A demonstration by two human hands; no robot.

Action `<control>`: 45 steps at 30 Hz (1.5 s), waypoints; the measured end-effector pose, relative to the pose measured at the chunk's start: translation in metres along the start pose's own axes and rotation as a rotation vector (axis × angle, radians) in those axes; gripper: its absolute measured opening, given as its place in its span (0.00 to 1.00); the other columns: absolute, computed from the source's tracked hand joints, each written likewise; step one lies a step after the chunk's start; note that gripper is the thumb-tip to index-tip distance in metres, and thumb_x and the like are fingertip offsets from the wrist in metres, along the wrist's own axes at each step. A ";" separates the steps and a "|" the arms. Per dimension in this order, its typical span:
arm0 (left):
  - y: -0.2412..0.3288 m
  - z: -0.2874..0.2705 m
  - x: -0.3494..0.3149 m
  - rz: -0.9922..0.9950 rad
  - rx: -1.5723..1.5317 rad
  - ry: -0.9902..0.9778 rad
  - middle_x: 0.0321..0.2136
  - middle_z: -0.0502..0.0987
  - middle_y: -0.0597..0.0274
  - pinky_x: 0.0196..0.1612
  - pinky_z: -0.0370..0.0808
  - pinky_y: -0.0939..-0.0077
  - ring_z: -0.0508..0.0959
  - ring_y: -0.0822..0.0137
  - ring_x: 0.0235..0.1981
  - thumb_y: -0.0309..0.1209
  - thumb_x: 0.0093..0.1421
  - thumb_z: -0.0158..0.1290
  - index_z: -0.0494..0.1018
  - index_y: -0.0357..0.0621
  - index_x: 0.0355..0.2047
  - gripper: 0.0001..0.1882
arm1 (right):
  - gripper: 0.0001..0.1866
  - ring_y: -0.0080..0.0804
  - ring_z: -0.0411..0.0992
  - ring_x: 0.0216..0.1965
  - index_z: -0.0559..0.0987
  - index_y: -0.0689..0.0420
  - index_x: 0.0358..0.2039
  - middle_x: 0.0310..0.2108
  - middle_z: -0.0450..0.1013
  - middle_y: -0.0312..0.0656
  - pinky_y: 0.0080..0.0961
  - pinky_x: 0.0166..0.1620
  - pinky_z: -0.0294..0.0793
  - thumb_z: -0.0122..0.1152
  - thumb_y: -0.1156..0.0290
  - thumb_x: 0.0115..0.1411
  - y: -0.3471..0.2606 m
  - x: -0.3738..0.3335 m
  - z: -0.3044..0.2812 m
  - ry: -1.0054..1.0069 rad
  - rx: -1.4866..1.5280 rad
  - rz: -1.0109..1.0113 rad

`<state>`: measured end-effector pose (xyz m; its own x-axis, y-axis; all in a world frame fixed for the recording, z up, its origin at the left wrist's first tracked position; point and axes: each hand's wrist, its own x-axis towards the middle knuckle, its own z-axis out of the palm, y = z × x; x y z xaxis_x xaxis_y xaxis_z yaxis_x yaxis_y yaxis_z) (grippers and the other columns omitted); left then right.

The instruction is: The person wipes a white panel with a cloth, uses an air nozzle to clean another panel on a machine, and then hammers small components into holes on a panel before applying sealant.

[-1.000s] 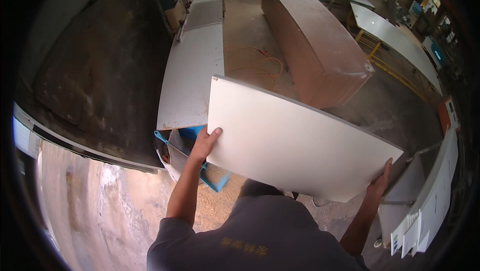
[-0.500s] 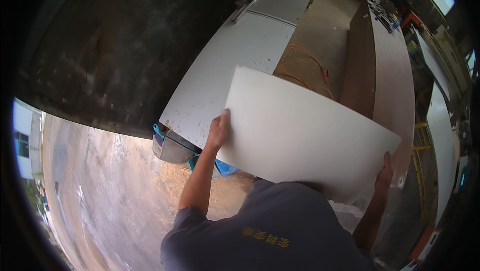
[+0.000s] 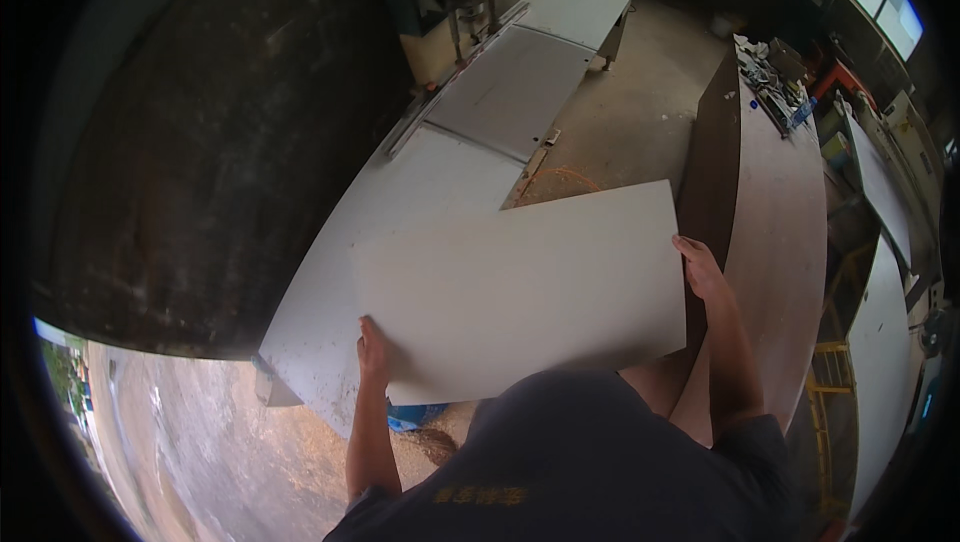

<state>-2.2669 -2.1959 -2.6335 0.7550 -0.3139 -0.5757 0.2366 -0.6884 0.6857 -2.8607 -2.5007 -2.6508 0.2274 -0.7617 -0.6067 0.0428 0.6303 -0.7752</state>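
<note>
Between my two hands I carry a large white rectangular board (image 3: 530,292), in front of my body. My left hand (image 3: 371,350) grips its left edge near the lower corner, thumb on the top face. Around the right edge, my right hand (image 3: 698,264) is closed, thumb on the face and fingers mostly hidden behind. The board's far left part overlaps a long pale worktable (image 3: 325,272); I cannot tell whether it touches the surface.
The worktable runs away to the far end, with a metal rail (image 3: 430,107) along its left side. To the right stands a long brown-sided bench (image 3: 775,222) with tools (image 3: 775,82) at its far end. A dark wall (image 3: 190,162) rises on the left. An orange hose (image 3: 565,174) lies on the floor.
The board has turned, its right end swinging away from me and its left end coming nearer. Both hands keep their hold. The view has shifted, showing more of the worktable's far end.
</note>
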 end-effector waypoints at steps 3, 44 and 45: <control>-0.095 0.116 0.064 -0.057 0.065 0.079 0.60 0.76 0.41 0.62 0.73 0.60 0.77 0.51 0.58 0.67 0.74 0.34 0.68 0.26 0.66 0.49 | 0.22 0.33 0.81 0.38 0.83 0.68 0.48 0.41 0.83 0.43 0.32 0.44 0.81 0.62 0.57 0.73 0.080 0.143 -0.046 -0.097 -0.071 0.099; 0.215 1.436 -0.068 1.075 1.628 -1.589 0.52 0.80 0.30 0.61 0.74 0.46 0.78 0.34 0.57 0.55 0.74 0.43 0.74 0.32 0.57 0.34 | 0.34 0.48 0.80 0.48 0.77 0.75 0.58 0.51 0.81 0.57 0.41 0.53 0.78 0.58 0.50 0.72 0.326 0.173 -0.459 1.689 0.315 0.582; 0.225 1.435 -0.081 1.076 1.727 -1.579 0.52 0.80 0.31 0.61 0.74 0.46 0.79 0.35 0.57 0.54 0.73 0.43 0.75 0.32 0.56 0.33 | 0.34 0.50 0.81 0.47 0.76 0.75 0.59 0.50 0.81 0.58 0.42 0.52 0.78 0.59 0.52 0.72 0.330 0.173 -0.458 1.665 0.286 0.610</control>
<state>-3.1520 -3.2638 -3.0716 -0.6546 -0.1805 -0.7342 -0.7084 0.4855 0.5123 -3.2524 -2.4935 -3.0919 -0.8368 0.3428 -0.4270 0.5265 0.7177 -0.4556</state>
